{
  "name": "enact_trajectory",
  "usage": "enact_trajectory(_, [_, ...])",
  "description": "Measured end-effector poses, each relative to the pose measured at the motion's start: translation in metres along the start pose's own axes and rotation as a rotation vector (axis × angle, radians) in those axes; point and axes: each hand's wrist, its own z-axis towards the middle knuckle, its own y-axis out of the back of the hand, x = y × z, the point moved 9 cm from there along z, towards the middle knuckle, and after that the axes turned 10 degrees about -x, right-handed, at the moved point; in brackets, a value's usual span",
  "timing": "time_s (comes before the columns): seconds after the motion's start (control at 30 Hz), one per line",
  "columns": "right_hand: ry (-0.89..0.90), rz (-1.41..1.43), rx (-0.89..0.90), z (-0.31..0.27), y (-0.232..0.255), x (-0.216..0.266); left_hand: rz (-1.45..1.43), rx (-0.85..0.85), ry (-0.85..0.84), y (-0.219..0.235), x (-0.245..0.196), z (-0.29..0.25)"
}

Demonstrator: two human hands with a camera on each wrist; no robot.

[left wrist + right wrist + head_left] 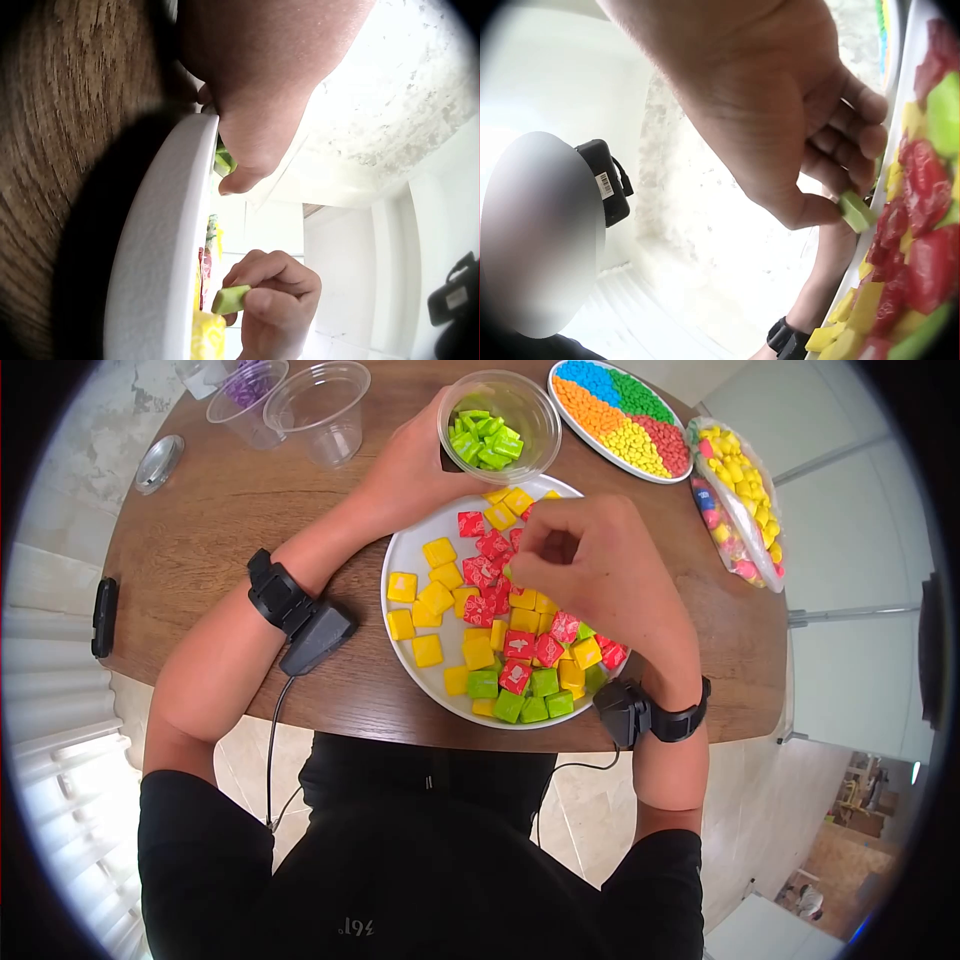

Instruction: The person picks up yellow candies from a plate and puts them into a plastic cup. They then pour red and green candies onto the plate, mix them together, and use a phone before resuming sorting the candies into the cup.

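Observation:
The left hand (425, 470) grips a clear plastic cup (540, 435) holding green wrapped pieces (485, 440) at the far edge of a white round plate (400, 650). Over the plate, the right hand (600, 560) pinches one green piece (231, 299) between thumb and fingertip; the right wrist view shows that green piece (856, 212) too. Yellow pieces (436, 598), red pieces (480, 571) and green pieces (508, 706) lie mixed on the plate. In the left wrist view the left hand (255, 105) is beside the plate's rim (161, 247), its fingers partly hidden.
Two more clear cups stand at the back left, one empty (335, 440), one with purple pieces (245, 390). A round lid (160, 464) lies on the left. Behind and right are a plate of colour-sorted candies (630, 435) and a bag of yellow and pink pieces (740, 490).

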Motion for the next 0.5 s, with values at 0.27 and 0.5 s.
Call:
enact_trajectory(0.27, [-0.041, 0.39, -0.252, 0.005, 0.016, -0.003, -0.039, -0.004, -0.012, 0.0, -0.003, 0.0])
enact_trajectory(0.5, [-0.273, 0.74, -0.171, 0.009, 0.008, -0.022, -0.053, 0.0, 0.0, 0.0, -0.001, 0.0])
